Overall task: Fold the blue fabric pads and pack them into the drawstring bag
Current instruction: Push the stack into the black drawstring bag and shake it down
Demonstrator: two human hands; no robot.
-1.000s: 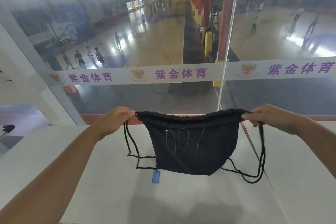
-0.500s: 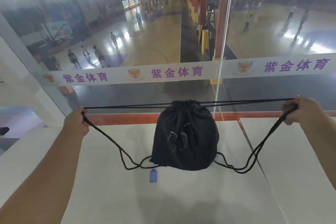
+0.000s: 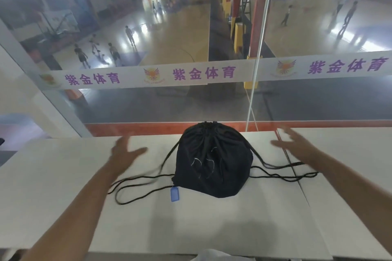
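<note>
Now both hands (image 3: 125, 151) (image 3: 296, 144) hover empty beside the cinched drawstring bag (image 3: 213, 161).

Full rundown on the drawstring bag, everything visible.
The drawstring bag is black, thin woven-looking fabric, bulging as if filled, its mouth cinched shut into a puckered top. Faint pale marks show on its front. It sits upright on the white table near the glass wall. Black cords trail slack on the table on both sides, and a small blue tag lies at its lower left. Neither open hand touches it.
</note>
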